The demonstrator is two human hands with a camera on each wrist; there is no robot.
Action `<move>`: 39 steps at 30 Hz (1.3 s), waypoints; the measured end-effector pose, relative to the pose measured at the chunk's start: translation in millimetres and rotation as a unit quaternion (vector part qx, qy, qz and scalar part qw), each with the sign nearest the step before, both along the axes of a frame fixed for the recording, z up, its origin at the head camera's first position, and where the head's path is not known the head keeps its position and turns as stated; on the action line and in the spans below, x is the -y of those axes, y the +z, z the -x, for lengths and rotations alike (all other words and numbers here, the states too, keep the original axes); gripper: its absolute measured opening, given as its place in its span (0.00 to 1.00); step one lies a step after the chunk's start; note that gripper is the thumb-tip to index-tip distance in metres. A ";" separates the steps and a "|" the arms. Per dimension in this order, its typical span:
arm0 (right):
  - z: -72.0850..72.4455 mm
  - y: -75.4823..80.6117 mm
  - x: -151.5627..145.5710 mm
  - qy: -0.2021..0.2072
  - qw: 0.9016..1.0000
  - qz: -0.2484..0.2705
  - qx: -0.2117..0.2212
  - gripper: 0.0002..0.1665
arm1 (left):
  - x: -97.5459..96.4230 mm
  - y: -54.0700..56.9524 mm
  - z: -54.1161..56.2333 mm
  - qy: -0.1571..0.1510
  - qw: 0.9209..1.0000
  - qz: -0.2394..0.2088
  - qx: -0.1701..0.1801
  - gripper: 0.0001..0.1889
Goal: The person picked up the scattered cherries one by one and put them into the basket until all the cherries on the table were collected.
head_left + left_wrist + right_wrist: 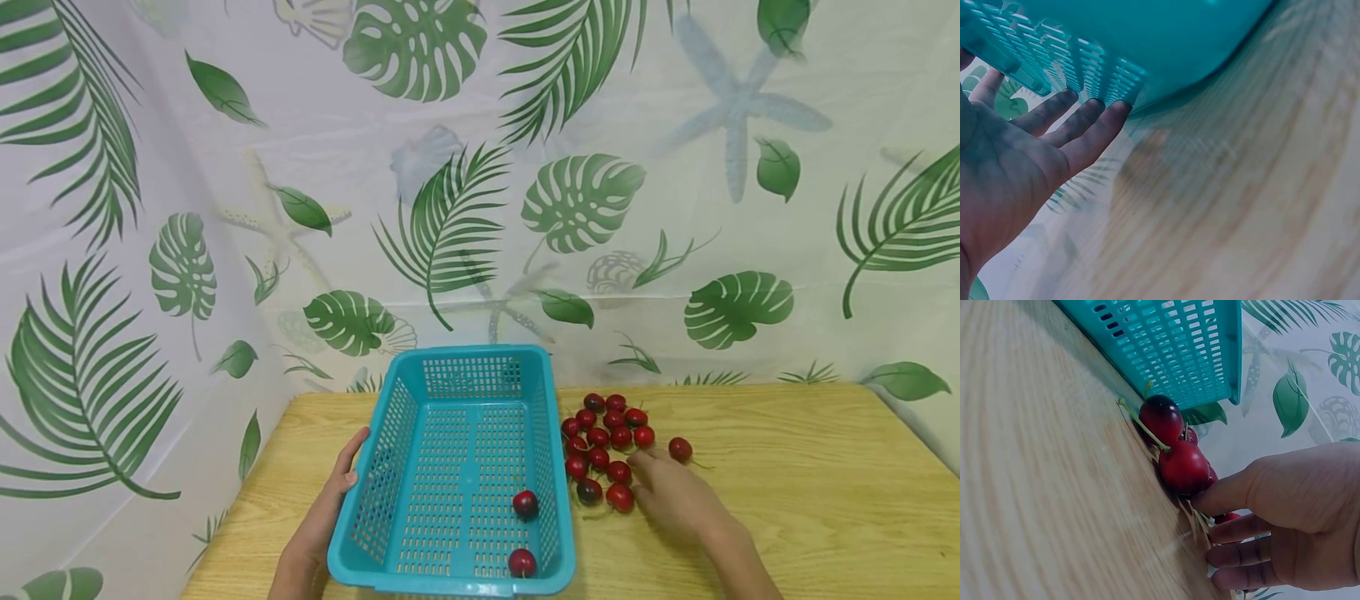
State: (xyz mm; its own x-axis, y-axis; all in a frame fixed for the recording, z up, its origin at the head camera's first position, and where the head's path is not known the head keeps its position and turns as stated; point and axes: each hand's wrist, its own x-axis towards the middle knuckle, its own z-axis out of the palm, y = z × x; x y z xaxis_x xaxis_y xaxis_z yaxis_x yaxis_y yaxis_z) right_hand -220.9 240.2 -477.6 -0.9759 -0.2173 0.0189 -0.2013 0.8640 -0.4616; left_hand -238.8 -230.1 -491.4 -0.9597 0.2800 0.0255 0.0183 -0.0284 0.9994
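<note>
Leafy backdrop (637, 108), wooden table (810, 475), blue basket (563, 483) with two cherries (526, 504) inside, main pile (597, 437) just right of it. My left hand (327, 508) has straight fingers against the basket; right hand (678, 496) is at the pile, can't tell if it's pinching anything. Worry: bumping that stray cherry (680, 450) could roll it off, or snagged stems (1144, 428) might drag neighbours.

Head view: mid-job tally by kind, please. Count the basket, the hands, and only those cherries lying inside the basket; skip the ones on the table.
Basket: 1
Hands (left hand, right hand): 2
Cherries inside the basket: 2
Total: 5
</note>
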 end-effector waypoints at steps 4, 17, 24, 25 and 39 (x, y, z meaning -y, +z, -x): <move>0.8 -0.4 1.2 -0.002 1.000 0.001 0.001 0.22 | 0.4 -0.7 -0.4 0.001 1.000 -0.001 0.004 0.35; -0.5 -0.9 9.9 -0.003 0.999 0.009 -0.032 0.20 | 1.3 -4.0 0.1 -0.004 1.000 -0.010 0.004 0.35; 1.4 -0.7 22.5 -0.010 0.998 0.009 -0.057 0.12 | 1.5 -6.4 0.6 -0.001 1.000 -0.012 0.006 0.33; 1.3 -0.8 24.0 -0.008 0.998 0.009 -0.058 0.11 | 1.4 -6.4 0.6 -0.001 1.000 -0.013 0.007 0.33; 2.9 -7.3 21.2 -0.045 0.998 -0.011 -0.048 0.13 | 1.1 -5.8 0.5 0.004 1.000 -0.017 0.015 0.33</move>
